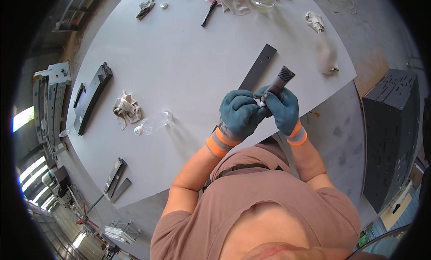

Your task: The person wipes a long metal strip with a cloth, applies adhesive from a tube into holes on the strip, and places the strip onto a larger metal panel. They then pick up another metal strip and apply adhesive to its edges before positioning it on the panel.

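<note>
Dark tube [279, 82] with a crimped, cross-hatched end is held above the near edge of the tabletop [188, 66], its nozzle end pointing down between the two gloved hands; right hand [283, 108] is closed around the tube body; left hand [240, 114] is closed with fingertips pinched at the nozzle, on what appears to be a small cap or tip, too small to tell. Judgement: work stands at the opening or capping of the tube; no bead or smear is visible on the long dark flat bar [257, 69] lying just beyond the hands, so application looks not yet done. Further out: crumpled rag [127, 109] and clear plastic bottle [153, 123] toward the left edge; black marker [208, 13] near the far edge.
</note>
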The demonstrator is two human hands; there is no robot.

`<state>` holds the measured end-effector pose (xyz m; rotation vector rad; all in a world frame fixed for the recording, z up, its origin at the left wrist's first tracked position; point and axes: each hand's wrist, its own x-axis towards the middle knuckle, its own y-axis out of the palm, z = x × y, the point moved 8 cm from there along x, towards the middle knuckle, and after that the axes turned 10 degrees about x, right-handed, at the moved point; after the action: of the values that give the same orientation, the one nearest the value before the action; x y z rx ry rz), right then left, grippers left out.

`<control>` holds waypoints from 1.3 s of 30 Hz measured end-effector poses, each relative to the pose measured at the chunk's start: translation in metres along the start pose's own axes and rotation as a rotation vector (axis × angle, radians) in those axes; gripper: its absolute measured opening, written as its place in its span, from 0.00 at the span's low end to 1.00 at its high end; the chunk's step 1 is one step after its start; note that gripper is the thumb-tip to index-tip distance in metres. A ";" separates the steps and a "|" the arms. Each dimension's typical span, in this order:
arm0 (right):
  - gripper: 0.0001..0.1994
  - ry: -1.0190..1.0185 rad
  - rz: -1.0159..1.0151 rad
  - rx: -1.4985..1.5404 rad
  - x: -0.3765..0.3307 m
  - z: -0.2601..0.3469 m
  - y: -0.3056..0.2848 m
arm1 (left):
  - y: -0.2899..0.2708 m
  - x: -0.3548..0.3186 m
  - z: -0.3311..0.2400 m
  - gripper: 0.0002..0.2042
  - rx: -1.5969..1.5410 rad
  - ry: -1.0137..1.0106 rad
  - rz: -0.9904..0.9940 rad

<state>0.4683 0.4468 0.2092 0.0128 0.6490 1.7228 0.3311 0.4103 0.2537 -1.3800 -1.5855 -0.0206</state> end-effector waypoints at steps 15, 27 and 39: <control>0.13 -0.070 -0.015 -0.230 0.035 -0.028 -0.043 | 0.039 -0.042 0.047 0.10 -0.299 -0.805 0.214; 0.24 -0.928 -0.095 -1.262 0.029 -0.006 -0.013 | 0.053 -0.022 0.035 0.08 -0.141 -0.569 0.292; 0.08 0.061 -0.338 0.212 0.091 -0.013 -0.094 | 0.097 -0.078 0.108 0.06 0.227 -0.478 0.125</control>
<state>0.5242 0.5342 0.1283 -0.0014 0.8273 1.3284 0.3240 0.4493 0.0936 -1.3625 -1.8149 0.5858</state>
